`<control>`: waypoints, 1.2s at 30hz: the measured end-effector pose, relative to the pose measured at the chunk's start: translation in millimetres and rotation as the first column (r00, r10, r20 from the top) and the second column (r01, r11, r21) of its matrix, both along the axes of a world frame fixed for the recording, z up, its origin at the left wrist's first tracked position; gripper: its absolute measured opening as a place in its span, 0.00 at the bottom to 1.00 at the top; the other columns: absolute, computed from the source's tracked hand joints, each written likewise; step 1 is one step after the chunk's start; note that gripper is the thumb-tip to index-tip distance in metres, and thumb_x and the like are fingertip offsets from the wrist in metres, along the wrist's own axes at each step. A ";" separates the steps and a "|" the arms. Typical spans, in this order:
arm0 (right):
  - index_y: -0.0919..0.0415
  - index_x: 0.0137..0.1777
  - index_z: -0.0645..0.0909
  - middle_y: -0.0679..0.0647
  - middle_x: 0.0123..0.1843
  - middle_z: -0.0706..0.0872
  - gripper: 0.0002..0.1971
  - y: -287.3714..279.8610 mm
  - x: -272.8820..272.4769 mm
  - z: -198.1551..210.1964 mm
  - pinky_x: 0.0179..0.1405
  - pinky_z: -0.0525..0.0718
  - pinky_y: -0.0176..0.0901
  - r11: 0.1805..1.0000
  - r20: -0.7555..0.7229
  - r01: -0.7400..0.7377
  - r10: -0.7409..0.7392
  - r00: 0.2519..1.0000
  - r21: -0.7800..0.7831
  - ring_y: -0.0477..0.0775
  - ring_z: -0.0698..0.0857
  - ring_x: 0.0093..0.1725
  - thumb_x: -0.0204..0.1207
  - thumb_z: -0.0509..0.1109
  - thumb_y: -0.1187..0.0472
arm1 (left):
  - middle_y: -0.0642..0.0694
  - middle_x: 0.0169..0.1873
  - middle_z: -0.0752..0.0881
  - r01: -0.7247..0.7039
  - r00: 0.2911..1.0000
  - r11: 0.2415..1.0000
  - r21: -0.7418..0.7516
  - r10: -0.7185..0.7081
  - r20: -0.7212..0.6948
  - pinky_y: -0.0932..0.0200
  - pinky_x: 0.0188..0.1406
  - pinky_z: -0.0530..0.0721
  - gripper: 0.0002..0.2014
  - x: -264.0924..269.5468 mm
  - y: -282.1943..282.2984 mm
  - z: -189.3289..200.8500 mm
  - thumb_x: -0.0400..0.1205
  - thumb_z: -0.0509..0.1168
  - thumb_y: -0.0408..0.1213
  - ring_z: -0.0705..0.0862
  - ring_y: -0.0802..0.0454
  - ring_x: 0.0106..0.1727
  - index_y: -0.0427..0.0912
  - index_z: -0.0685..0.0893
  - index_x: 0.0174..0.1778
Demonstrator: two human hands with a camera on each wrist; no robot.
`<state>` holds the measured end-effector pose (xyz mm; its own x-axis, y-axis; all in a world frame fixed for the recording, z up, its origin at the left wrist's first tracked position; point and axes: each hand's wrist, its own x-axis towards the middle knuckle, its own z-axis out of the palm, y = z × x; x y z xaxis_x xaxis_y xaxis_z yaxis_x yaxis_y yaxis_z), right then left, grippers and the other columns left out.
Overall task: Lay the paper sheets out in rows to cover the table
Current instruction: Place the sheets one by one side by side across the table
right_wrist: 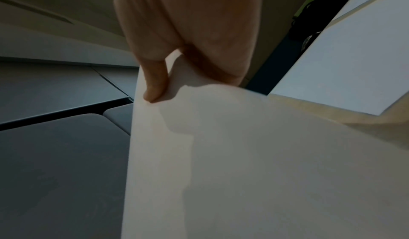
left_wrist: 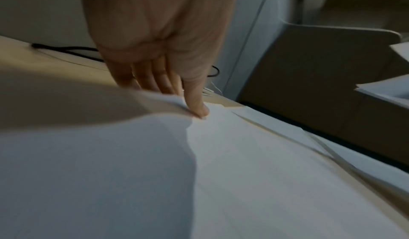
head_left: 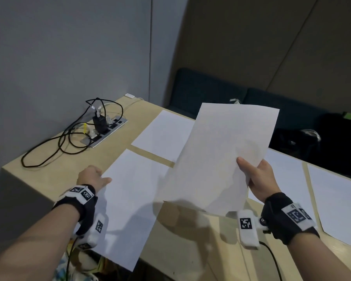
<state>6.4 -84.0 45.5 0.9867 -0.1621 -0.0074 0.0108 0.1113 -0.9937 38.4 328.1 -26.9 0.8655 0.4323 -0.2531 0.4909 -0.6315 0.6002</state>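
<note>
Partly papered pale wooden table (head_left: 49, 175) | right hand (head_left: 259, 177) pinches limp white paper sheet (head_left: 221, 155) aloft by its edge | left hand (head_left: 92, 177) pinches laid white sheet (head_left: 134, 199), which seems to overhang the near rim | risk: a tug could slide it off; the limp one may land askew

Light wooden table (head_left: 49, 175), paper sheets (head_left: 164, 134), power strip (head_left: 107, 130), black cable (head_left: 59, 142)

- Held sheet (head_left: 221, 159) in right hand (head_left: 259, 177), flat sheet (head_left: 134, 199) at left hand (head_left: 93, 177): thin matt paper.
- Table (head_left: 55, 175) beneath: pale smooth matt wood.
- Socket strip (head_left: 118, 123) beyond: dull metal.
</note>
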 end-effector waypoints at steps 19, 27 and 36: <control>0.59 0.60 0.81 0.54 0.52 0.91 0.47 1.3 -7.7 -3.6 0.38 0.90 0.42 1.000 0.005 -0.002 0.002 1.000 -0.004 0.51 0.92 0.47 0.37 0.86 0.40 | 0.45 0.84 0.34 0.667 0.689 0.739 0.093 -0.565 -0.453 0.25 0.76 0.52 0.58 -4.8 -42.2 -17.7 0.65 0.75 0.57 0.33 0.36 0.83 0.59 0.43 0.83; 0.55 0.58 0.82 0.50 0.51 0.92 0.44 -3.2 -11.5 0.2 0.40 0.89 0.42 0.999 0.018 0.006 -0.006 1.000 -0.033 0.51 0.92 0.48 0.39 0.85 0.38 | 0.45 0.84 0.34 0.670 0.688 0.737 0.094 -0.567 -0.453 0.25 0.76 0.53 0.58 1.1 -39.6 -16.8 0.65 0.76 0.57 0.34 0.37 0.83 0.59 0.43 0.83; 0.54 0.55 0.83 0.49 0.48 0.93 0.42 0.4 -13.7 -1.5 0.39 0.89 0.40 1.000 0.013 -0.004 0.004 1.000 -0.030 0.50 0.92 0.47 0.38 0.85 0.38 | 0.46 0.84 0.34 0.683 0.675 0.724 0.101 -0.572 -0.467 0.24 0.75 0.53 0.56 -3.3 -44.9 -12.6 0.67 0.75 0.56 0.34 0.37 0.83 0.59 0.42 0.83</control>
<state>-7.3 -83.6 44.0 0.9873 -0.1584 0.0105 0.0238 0.0819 -0.9964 35.1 283.2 -39.5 0.8084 -0.0841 -0.5825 0.0682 -0.9697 0.2345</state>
